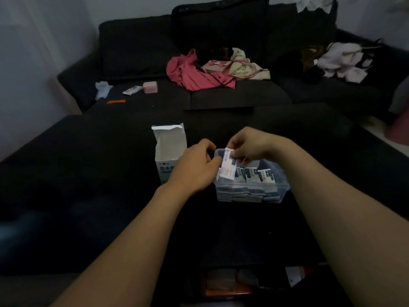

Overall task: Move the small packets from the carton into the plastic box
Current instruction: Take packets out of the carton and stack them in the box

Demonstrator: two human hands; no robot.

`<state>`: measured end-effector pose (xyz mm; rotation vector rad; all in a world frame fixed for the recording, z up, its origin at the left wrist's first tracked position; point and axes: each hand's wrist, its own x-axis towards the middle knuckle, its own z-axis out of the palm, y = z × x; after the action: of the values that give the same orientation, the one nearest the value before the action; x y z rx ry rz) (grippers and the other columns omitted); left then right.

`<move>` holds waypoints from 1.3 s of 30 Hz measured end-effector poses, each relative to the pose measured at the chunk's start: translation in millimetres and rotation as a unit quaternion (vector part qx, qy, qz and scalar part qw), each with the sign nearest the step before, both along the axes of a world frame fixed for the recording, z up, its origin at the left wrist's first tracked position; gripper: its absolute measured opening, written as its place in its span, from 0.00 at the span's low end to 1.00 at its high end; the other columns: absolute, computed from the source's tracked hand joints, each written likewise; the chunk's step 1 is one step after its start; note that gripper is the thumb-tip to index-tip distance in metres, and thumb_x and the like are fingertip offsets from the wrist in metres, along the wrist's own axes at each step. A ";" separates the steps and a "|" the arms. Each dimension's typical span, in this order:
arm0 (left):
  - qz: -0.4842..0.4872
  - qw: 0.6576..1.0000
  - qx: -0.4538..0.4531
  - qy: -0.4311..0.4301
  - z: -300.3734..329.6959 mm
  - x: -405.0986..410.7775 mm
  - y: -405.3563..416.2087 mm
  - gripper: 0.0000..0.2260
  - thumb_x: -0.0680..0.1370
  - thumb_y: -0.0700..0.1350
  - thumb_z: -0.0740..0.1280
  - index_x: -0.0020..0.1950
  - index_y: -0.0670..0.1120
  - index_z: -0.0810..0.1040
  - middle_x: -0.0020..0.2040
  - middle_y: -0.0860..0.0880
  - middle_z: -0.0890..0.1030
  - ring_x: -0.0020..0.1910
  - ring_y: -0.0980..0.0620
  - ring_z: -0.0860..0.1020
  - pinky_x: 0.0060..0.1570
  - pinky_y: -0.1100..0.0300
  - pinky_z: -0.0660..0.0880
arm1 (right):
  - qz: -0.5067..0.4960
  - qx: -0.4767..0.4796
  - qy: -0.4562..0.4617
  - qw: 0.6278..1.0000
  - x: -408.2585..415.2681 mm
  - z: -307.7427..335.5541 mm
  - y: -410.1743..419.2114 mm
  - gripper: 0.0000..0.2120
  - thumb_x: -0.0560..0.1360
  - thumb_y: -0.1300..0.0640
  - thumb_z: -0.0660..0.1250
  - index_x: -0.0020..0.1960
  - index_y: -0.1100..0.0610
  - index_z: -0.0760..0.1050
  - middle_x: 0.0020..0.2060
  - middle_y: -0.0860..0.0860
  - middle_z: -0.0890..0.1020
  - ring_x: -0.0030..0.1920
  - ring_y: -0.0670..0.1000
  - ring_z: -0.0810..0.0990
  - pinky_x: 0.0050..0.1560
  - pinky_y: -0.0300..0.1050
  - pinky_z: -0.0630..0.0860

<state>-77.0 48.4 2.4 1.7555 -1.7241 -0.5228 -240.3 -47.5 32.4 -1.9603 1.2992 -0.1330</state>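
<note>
In the head view, both hands meet over the left end of a clear plastic box (252,191) that sits on a dark surface. The right hand (250,145) pinches the top of a small bundle of white packets (226,166), its fingers curled round the upper edge, and the bundle stands nearly upright at the box's left rim. The left hand (197,165) has its fingers curled in against the lower side of the same bundle, thumb toward it; it appears to grip the bundle too, though the contact is partly hidden. Under and to the right of the right hand, more packets (254,173) stand on edge in a row inside the box, with others stacked flat below them. Just left of the left hand, partly behind it, an open white carton (169,147) stands upright with its top flap raised. Well beyond both hands, a dark sofa (137,47) holds a crumpled red cloth (194,74), a pink case (150,87) and pale clothes (340,60).
</note>
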 end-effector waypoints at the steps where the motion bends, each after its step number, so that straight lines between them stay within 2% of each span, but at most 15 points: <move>1: -0.012 1.000 0.009 -0.004 -1.1 0.3 1.2 0.13 0.81 0.51 0.66 0.64 0.51 0.73 0.45 0.51 0.79 0.43 0.54 0.79 0.46 0.55 0.79 | 0.004 0.011 0.013 1.000 5.4 -2.3 -0.5 0.07 0.81 0.61 0.64 0.55 0.56 0.80 0.52 0.56 0.83 0.46 0.49 0.81 0.44 0.42 0.80; 4: -0.053 0.998 0.010 -0.024 -4.5 1.0 1.5 0.18 0.78 0.50 0.70 0.66 0.53 0.71 0.47 0.53 0.77 0.44 0.55 0.77 0.43 0.58 0.77 | 0.010 0.039 0.044 0.998 15.6 -7.0 -0.6 0.06 0.80 0.62 0.65 0.53 0.56 0.80 0.51 0.55 0.82 0.49 0.51 0.82 0.49 0.45 0.81; 8: -0.098 0.987 0.028 -0.122 -9.6 -1.0 -1.0 0.21 0.78 0.56 0.68 0.70 0.57 0.69 0.55 0.51 0.71 0.51 0.52 0.76 0.51 0.54 0.76 | 0.022 0.031 0.055 0.998 20.2 -11.6 2.4 0.06 0.78 0.66 0.68 0.50 0.56 0.79 0.46 0.54 0.82 0.43 0.49 0.82 0.41 0.40 0.79; 10: -0.105 0.980 0.056 -0.161 -12.6 -3.0 -1.9 0.19 0.79 0.58 0.65 0.70 0.59 0.71 0.56 0.51 0.68 0.51 0.50 0.75 0.51 0.54 0.74 | 0.032 0.016 0.072 0.997 20.3 -13.4 3.2 0.08 0.76 0.66 0.70 0.51 0.55 0.80 0.48 0.53 0.82 0.45 0.49 0.83 0.45 0.41 0.80; 13: -0.111 0.971 0.079 -0.195 -13.1 -5.2 -4.6 0.16 0.81 0.60 0.61 0.67 0.59 0.75 0.56 0.50 0.66 0.49 0.51 0.74 0.49 0.55 0.72 | 0.039 -0.003 0.118 0.992 21.7 -15.8 4.5 0.14 0.75 0.62 0.72 0.59 0.54 0.79 0.56 0.53 0.80 0.51 0.51 0.82 0.54 0.46 0.81; 16: -0.113 0.963 0.103 -0.222 -13.9 -5.9 -7.1 0.16 0.82 0.60 0.59 0.62 0.56 0.79 0.55 0.50 0.65 0.49 0.51 0.73 0.48 0.53 0.71 | 0.039 -0.019 0.146 0.988 21.3 -18.1 5.0 0.25 0.73 0.61 0.75 0.68 0.54 0.74 0.60 0.51 0.77 0.53 0.51 0.79 0.51 0.45 0.79; 19: -0.105 0.962 0.107 -0.226 -16.5 -6.7 -7.6 0.16 0.82 0.60 0.57 0.54 0.53 0.81 0.55 0.49 0.66 0.48 0.49 0.74 0.48 0.51 0.73 | 0.038 -0.031 0.163 0.985 18.9 -20.9 3.1 0.28 0.72 0.61 0.75 0.70 0.54 0.73 0.62 0.51 0.77 0.56 0.52 0.79 0.50 0.45 0.79; 24: -0.095 0.964 0.102 -0.226 -16.6 -9.4 -6.7 0.19 0.83 0.59 0.58 0.63 0.52 0.81 0.55 0.49 0.66 0.48 0.50 0.73 0.47 0.53 0.70 | 0.024 -0.050 0.180 0.982 13.8 -25.0 2.1 0.24 0.72 0.61 0.76 0.66 0.55 0.75 0.60 0.53 0.78 0.52 0.51 0.79 0.52 0.46 0.80; 28: -0.089 0.965 0.099 -0.227 -16.9 -9.6 -5.7 0.19 0.83 0.59 0.58 0.65 0.52 0.81 0.56 0.49 0.67 0.49 0.50 0.74 0.49 0.53 0.71 | 0.015 -0.074 0.181 0.981 9.5 -26.6 4.1 0.22 0.71 0.61 0.77 0.63 0.57 0.77 0.58 0.54 0.79 0.48 0.50 0.80 0.48 0.44 0.79; 31: -0.083 0.964 0.107 -0.229 -16.1 -10.1 -5.6 0.19 0.83 0.60 0.58 0.65 0.52 0.81 0.58 0.48 0.68 0.52 0.48 0.75 0.55 0.49 0.76 | 0.009 -0.089 0.177 0.980 7.2 -27.6 5.8 0.20 0.70 0.61 0.77 0.61 0.57 0.78 0.55 0.54 0.80 0.47 0.50 0.79 0.46 0.44 0.78; 36: -0.084 0.965 0.099 -0.230 -16.8 -11.0 -6.2 0.19 0.83 0.59 0.57 0.67 0.54 0.78 0.59 0.48 0.66 0.52 0.48 0.75 0.56 0.47 0.76 | 0.011 -0.078 0.167 0.983 3.6 -26.6 4.8 0.17 0.70 0.60 0.77 0.56 0.54 0.78 0.52 0.51 0.79 0.48 0.49 0.78 0.44 0.42 0.75; 39: -0.095 0.966 0.088 -0.223 -20.2 -11.9 -8.4 0.18 0.83 0.59 0.57 0.69 0.57 0.75 0.61 0.48 0.62 0.56 0.46 0.72 0.60 0.45 0.74 | 0.015 -0.072 0.163 0.984 3.5 -27.2 3.6 0.16 0.70 0.60 0.77 0.55 0.52 0.77 0.52 0.51 0.79 0.49 0.49 0.78 0.43 0.42 0.76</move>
<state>-89.0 40.0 -17.9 1.9528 -2.2323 -0.3906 -236.8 -43.9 5.2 -2.1911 1.5011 0.1168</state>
